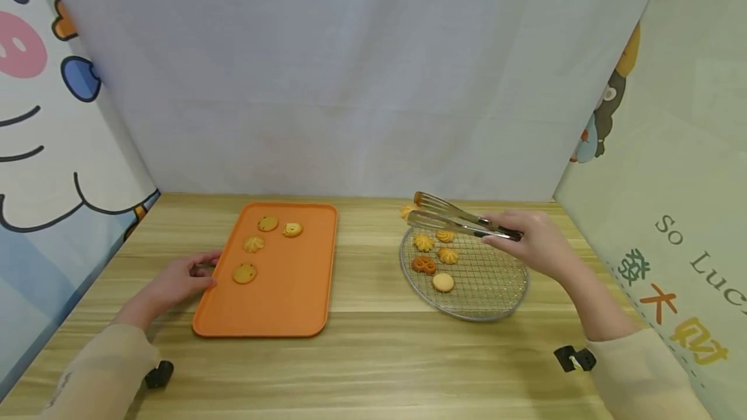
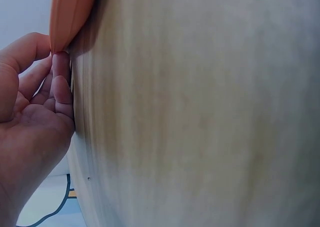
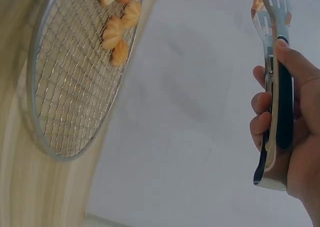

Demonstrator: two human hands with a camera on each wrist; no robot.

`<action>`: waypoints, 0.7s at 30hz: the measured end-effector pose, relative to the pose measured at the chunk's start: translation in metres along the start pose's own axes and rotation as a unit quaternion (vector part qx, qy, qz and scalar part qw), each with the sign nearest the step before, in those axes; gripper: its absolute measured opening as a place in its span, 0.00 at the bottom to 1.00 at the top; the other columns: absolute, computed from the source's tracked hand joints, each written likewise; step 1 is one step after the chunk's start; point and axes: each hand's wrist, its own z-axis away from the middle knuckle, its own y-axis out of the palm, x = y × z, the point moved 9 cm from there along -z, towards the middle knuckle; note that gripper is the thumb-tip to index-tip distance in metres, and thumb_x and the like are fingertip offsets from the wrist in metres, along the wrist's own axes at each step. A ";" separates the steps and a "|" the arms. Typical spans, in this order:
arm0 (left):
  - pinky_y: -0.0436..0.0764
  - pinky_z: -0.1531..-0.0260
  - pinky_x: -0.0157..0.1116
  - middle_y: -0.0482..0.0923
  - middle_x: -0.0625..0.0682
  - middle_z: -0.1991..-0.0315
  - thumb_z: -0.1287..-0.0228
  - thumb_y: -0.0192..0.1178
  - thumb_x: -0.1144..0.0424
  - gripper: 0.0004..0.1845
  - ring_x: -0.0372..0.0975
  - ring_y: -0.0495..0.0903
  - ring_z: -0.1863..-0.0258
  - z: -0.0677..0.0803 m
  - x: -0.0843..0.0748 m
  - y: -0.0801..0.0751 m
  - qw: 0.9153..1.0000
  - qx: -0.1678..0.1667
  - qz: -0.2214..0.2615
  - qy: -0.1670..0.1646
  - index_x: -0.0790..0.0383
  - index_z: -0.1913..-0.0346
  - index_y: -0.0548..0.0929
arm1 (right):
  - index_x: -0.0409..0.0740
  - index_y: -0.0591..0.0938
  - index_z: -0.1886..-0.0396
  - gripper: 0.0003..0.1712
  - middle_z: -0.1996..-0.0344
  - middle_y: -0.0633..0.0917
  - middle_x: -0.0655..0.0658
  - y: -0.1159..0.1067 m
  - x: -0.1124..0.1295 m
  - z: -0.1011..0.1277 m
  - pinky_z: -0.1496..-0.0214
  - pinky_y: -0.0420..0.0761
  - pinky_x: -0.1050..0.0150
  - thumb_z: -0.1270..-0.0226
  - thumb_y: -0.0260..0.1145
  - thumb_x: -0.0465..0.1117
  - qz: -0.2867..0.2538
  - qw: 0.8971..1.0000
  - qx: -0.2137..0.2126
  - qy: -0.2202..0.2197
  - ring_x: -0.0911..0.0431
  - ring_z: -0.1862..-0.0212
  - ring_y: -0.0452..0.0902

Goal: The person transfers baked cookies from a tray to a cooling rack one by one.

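Wooden table (image 1: 373, 355), white curtain backdrop (image 1: 350, 70)

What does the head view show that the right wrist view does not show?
Only the head view shows the orange tray with four cookies, and the left hand touching its left edge. Only the right wrist view shows the dark handle of the tongs up close, with fingers curled round it. Both show the right hand gripping the tongs, a cookie between their tips, and the round wire rack with cookies.
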 end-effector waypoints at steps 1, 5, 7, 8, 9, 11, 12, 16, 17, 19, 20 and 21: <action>0.74 0.58 0.34 0.67 0.67 0.39 0.37 0.60 0.60 0.35 0.44 0.72 0.54 0.000 0.000 0.000 1.000 0.000 0.000 0.002 0.70 0.31 0.61 | 0.40 0.84 0.50 0.22 0.60 0.86 0.42 0.000 -0.003 0.003 0.72 0.69 0.66 0.46 0.72 0.40 0.004 1.000 -0.001 0.000 0.61 0.74 0.73; 0.74 0.59 0.34 0.68 0.67 0.40 0.37 0.60 0.60 0.35 0.43 0.72 0.55 0.002 -0.002 0.000 1.000 0.000 -0.001 0.003 0.70 0.31 0.61 | 0.40 0.84 0.51 0.21 0.63 0.87 0.44 0.000 -0.016 0.012 0.73 0.69 0.65 0.47 0.72 0.39 0.007 1.000 -0.004 -0.008 0.62 0.74 0.72; 0.74 0.60 0.33 0.68 0.67 0.40 0.36 0.60 0.60 0.35 0.43 0.72 0.55 0.002 -0.002 0.000 1.000 0.000 0.000 0.004 0.70 0.31 0.61 | 0.40 0.84 0.52 0.21 0.64 0.86 0.44 -0.001 -0.022 0.017 0.73 0.69 0.66 0.48 0.73 0.38 0.004 1.000 -0.006 -0.015 0.63 0.74 0.71; 0.74 0.60 0.32 0.68 0.67 0.40 0.37 0.60 0.60 0.35 0.43 0.73 0.55 0.003 -0.002 0.000 1.000 -0.001 0.000 0.003 0.70 0.31 0.61 | 0.39 0.84 0.52 0.21 0.65 0.86 0.45 -0.001 -0.025 0.019 0.74 0.68 0.66 0.48 0.73 0.38 -0.002 1.000 -0.006 -0.017 0.64 0.75 0.70; 0.74 0.61 0.32 0.68 0.67 0.40 0.37 0.60 0.60 0.35 0.43 0.72 0.55 0.003 -0.003 0.000 1.000 0.000 0.002 0.005 0.70 0.31 0.61 | 0.39 0.85 0.52 0.21 0.66 0.86 0.46 -0.001 -0.028 0.022 0.74 0.68 0.66 0.49 0.73 0.37 -0.004 1.000 -0.007 -0.020 0.65 0.75 0.69; 0.74 0.61 0.32 0.67 0.68 0.40 0.36 0.60 0.61 0.35 0.43 0.72 0.55 0.003 -0.003 0.001 1.000 0.000 0.006 0.008 0.71 0.31 0.60 | 0.38 0.84 0.53 0.21 0.67 0.86 0.46 -0.001 -0.034 0.027 0.74 0.69 0.67 0.49 0.73 0.36 -0.009 1.000 -0.007 -0.024 0.66 0.75 0.70; 0.74 0.61 0.31 0.68 0.67 0.40 0.37 0.60 0.61 0.35 0.43 0.73 0.56 0.003 -0.003 0.001 1.000 -0.001 0.006 0.007 0.71 0.31 0.61 | 0.37 0.84 0.53 0.21 0.67 0.86 0.46 0.000 -0.037 0.029 0.73 0.70 0.67 0.49 0.73 0.35 -0.012 1.000 -0.006 -0.024 0.65 0.74 0.70; 0.74 0.60 0.32 0.68 0.67 0.40 0.37 0.60 0.61 0.34 0.42 0.73 0.56 0.002 -0.001 0.000 1.000 -0.004 0.003 0.006 0.70 0.31 0.61 | 0.37 0.84 0.53 0.21 0.64 0.87 0.43 0.003 -0.047 0.039 0.70 0.74 0.64 0.50 0.73 0.35 -0.009 1.000 0.000 -0.024 0.59 0.68 0.79; 0.74 0.60 0.32 0.68 0.67 0.39 0.37 0.60 0.61 0.34 0.42 0.72 0.55 0.002 0.000 0.000 1.000 -0.004 0.003 0.006 0.70 0.31 0.61 | 0.37 0.84 0.53 0.21 0.63 0.87 0.42 0.004 -0.049 0.041 0.71 0.74 0.64 0.50 0.73 0.35 -0.010 1.000 0.004 -0.021 0.58 0.69 0.79; 0.74 0.59 0.33 0.67 0.67 0.39 0.37 0.60 0.61 0.34 0.42 0.72 0.55 0.002 0.000 0.000 1.000 -0.004 0.004 0.007 0.70 0.31 0.61 | 0.38 0.84 0.53 0.21 0.62 0.87 0.41 0.006 -0.054 0.046 0.70 0.76 0.63 0.50 0.73 0.35 -0.007 1.000 0.011 -0.018 0.54 0.67 0.81; 0.74 0.60 0.32 0.67 0.66 0.39 0.37 0.60 0.61 0.35 0.42 0.72 0.55 0.002 0.001 0.000 1.000 -0.005 0.005 0.005 0.69 0.31 0.61 | 0.38 0.84 0.52 0.21 0.61 0.87 0.40 0.007 -0.057 0.048 0.70 0.76 0.63 0.50 0.73 0.35 -0.007 1.000 0.015 -0.016 0.53 0.67 0.82; 0.74 0.60 0.32 0.67 0.66 0.39 0.37 0.60 0.60 0.35 0.42 0.72 0.55 0.002 0.001 0.000 1.000 -0.003 0.006 0.005 0.70 0.31 0.61 | 0.38 0.84 0.52 0.21 0.61 0.86 0.39 0.008 -0.059 0.050 0.70 0.77 0.62 0.50 0.73 0.34 -0.009 1.000 0.019 -0.014 0.52 0.66 0.82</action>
